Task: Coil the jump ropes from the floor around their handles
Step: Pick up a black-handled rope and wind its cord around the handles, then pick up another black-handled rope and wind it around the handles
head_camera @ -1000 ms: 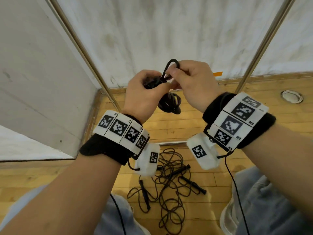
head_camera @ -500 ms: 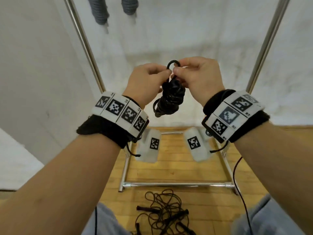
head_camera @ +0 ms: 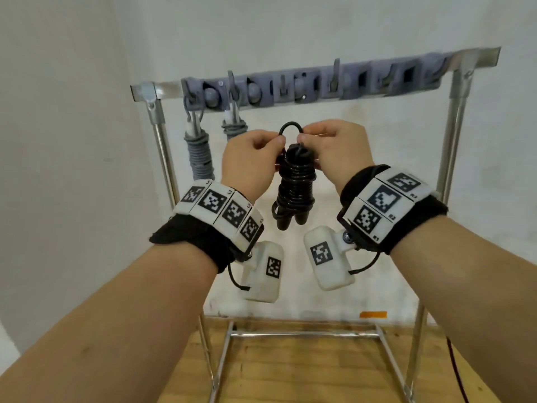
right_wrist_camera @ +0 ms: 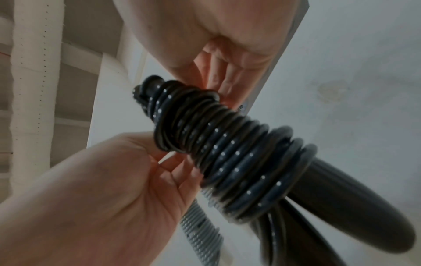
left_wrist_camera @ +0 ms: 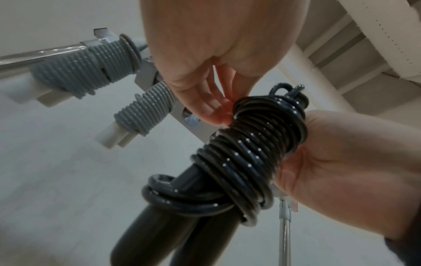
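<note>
Head view puts the glossy black plastic jump rope [head_camera: 295, 181], coiled tightly round its two black handles, at the centre of the frame, hanging handle-ends down between my hands. My left hand [head_camera: 250, 161] pinches the left foot of the small rope loop [head_camera: 290, 129] that stands up from the top of the coil; my right hand [head_camera: 334, 152] pinches the right foot, fingers curled on both. In the left wrist view the turns sit snug, though a thicker pair near the lower end lies a little looser.

Across the upper part of the frame runs the silver metal rack [head_camera: 453, 170] with its row of grey plastic hooks [head_camera: 334, 80]. Two grey coiled jump ropes [head_camera: 200, 152] already hang at the upper left, so I judge the step in hand to be hanging this bundle by its loop.

To do it well I would keep the loop open and upright with both pinches, lift it above a free hook just right of the grey ropes, and lower it over the tip before letting go. Easing one pinch too soon could let the last turns spring loose. I would release only once the hook bears the weight.
</note>
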A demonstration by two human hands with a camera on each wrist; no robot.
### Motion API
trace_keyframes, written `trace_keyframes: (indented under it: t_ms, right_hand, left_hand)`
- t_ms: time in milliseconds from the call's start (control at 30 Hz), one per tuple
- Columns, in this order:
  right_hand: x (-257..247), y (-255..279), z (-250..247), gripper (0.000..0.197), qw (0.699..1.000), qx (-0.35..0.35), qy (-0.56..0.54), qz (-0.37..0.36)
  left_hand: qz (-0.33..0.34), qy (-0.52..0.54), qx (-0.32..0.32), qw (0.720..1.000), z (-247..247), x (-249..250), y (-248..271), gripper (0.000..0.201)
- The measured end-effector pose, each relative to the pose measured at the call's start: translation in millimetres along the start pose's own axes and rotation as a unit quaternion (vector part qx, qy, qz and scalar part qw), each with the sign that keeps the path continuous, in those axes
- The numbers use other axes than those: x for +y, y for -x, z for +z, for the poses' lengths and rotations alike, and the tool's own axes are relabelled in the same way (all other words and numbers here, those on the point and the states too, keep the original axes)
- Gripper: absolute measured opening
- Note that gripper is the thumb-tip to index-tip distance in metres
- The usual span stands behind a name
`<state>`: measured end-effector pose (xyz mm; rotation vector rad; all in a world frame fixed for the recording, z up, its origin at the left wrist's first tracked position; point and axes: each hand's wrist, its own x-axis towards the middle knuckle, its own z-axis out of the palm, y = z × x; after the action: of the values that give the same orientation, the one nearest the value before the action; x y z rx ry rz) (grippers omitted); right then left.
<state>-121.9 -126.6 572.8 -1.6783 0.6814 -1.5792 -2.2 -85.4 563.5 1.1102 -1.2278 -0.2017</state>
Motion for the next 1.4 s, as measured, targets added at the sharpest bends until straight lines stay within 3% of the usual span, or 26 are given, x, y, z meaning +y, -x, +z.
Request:
trace_keyframes:
  t_ms: [367,533,667,867,1000,1167,1300,1400]
  right_hand:
    - [-27,-81,19,0.014,0.999,0.009,0.010,-0.029]
    - [-29,-98,19,0.010,0.998,0.019,-0.054,-0.011]
    - [-25,-88,17,0.013,0.997,-0.019,-0.055,0.042]
    - [-17,-75,21,0.018,0.998,-0.029,-0.031,0.037]
    - [-14,-58,18,0.017,0.999,-0.007,0.038,-0.006]
    - [12,-15,3,0.026,0.989,0.069,0.114,-0.059]
    - [58,46,-7,0.008,0.992,0.070,0.096,-0.047]
    - [103,95,-11,0.015,0.993,0.003,0.116,-0.022]
  left_hand:
    - [0.005,-0.007,0.069,0.998,9,30,-81,0.029]
    - [-0.002,-0.033,0.081,0.996,11,37,-100,0.027]
    - [0.006,-0.118,0.047,0.992,14,29,-99,0.016]
    - [0.016,-0.171,0.024,0.985,9,30,-88,0.018]
    - [0.086,-0.213,0.036,0.973,6,26,-64,0.023]
    - [0.227,-0.203,0.084,0.949,-12,-3,-7,0.024]
    - [0.205,-0.235,-0.010,0.950,-25,-55,57,0.019]
    - [0.148,-0.274,-0.113,0.943,-35,-105,111,0.018]
